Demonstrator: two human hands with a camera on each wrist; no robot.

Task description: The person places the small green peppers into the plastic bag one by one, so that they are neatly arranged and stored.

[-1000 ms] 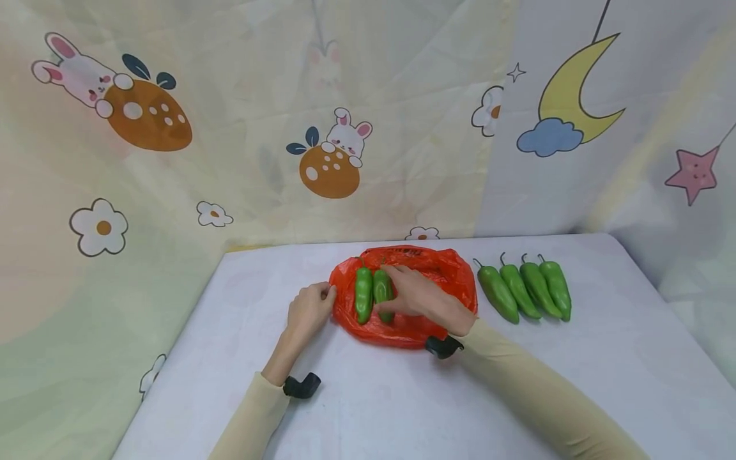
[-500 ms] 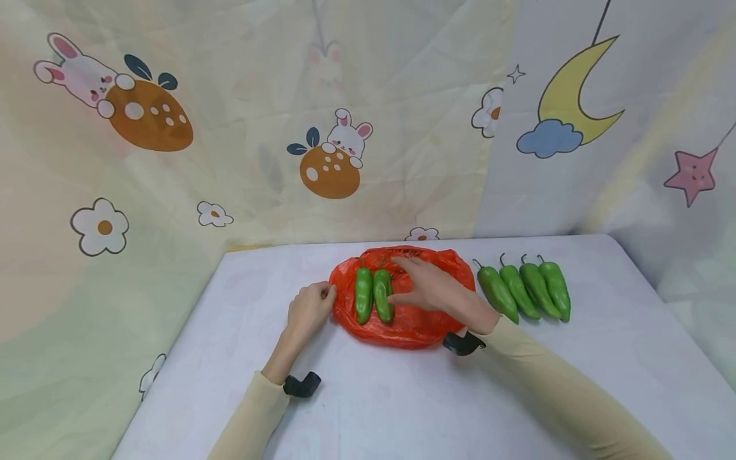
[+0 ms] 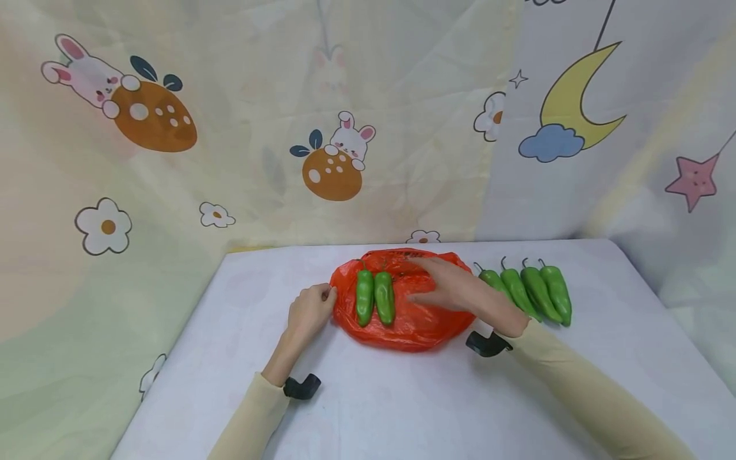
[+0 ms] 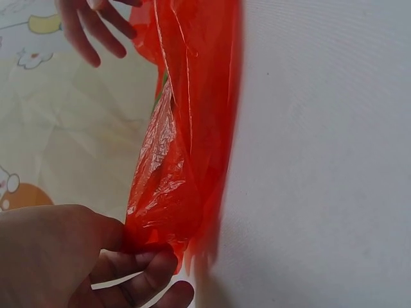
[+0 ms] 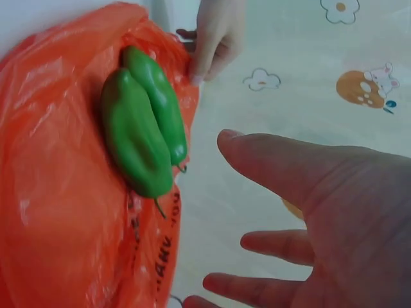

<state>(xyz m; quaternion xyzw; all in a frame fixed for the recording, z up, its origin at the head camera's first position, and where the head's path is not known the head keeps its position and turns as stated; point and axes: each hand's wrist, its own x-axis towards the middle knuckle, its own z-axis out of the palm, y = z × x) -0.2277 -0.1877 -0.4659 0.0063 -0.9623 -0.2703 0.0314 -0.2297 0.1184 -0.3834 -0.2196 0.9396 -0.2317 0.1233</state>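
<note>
A red plastic bag point(image 3: 425, 329) lies spread on the table, and two green peppers point(image 3: 384, 299) rest side by side on its left part. My left hand point(image 3: 310, 311) pinches the bag's left edge between thumb and fingers, as the left wrist view shows close up. Over the right part of the bag is my right hand point(image 3: 451, 289), fingers spread and holding nothing. In the right wrist view the same hand point(image 5: 334, 218) is apart from the peppers point(image 5: 131, 131), which lie with stems toward the bag's printed end.
To the right of the bag, several green peppers point(image 3: 537, 291) lie in a row on the white table point(image 3: 391, 402), partly behind my right hand. A patterned cloth point(image 3: 259, 160) hangs behind the table's back edge.
My right hand has let go of the second pepper on the bag and moved right, toward the row of peppers. My left hand stays at the bag's edge.
</note>
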